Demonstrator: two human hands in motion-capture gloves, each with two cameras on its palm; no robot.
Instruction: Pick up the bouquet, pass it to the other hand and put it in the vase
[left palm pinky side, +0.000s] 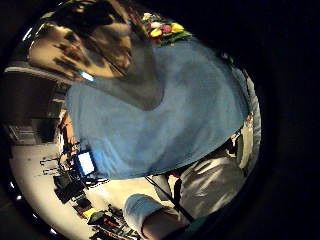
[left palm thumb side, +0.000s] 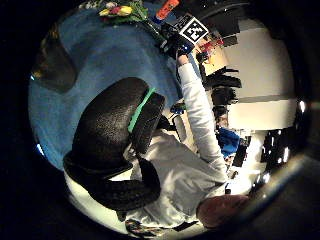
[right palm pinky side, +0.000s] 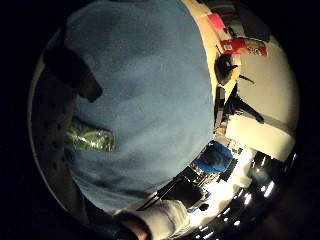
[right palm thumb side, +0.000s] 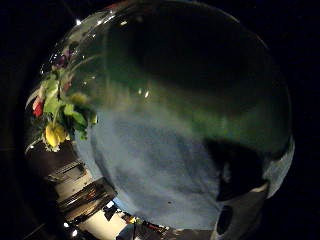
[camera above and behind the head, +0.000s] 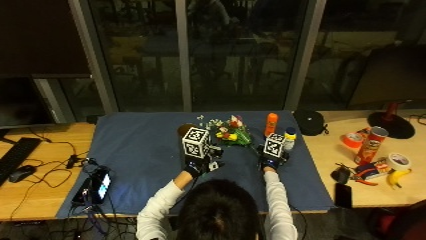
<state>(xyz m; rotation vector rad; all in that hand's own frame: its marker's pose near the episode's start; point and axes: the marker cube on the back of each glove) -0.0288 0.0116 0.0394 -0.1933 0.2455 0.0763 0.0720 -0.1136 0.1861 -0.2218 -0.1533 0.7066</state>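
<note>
I see the blue cloth (camera above and behind the head: 146, 145) covering the table (camera above and behind the head: 40, 185), with the bouquet (camera above and behind the head: 229, 134) lying on it between my hands, beside the vase (camera above and behind the head: 187, 130). It looks light, soft-headed and fragile, so I judge the wrapped stems the place to grip. My right hand (camera above and behind the head: 271, 159) rests by the stems and my left hand (camera above and behind the head: 198, 164) nearby; I cannot tell either's fingers.

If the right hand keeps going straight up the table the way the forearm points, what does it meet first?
Probably the small white bottle with a blue cap and the orange bottle, just beyond the right hand on the blue cloth. Depth is unclear; the bouquet lies leftward.
</note>
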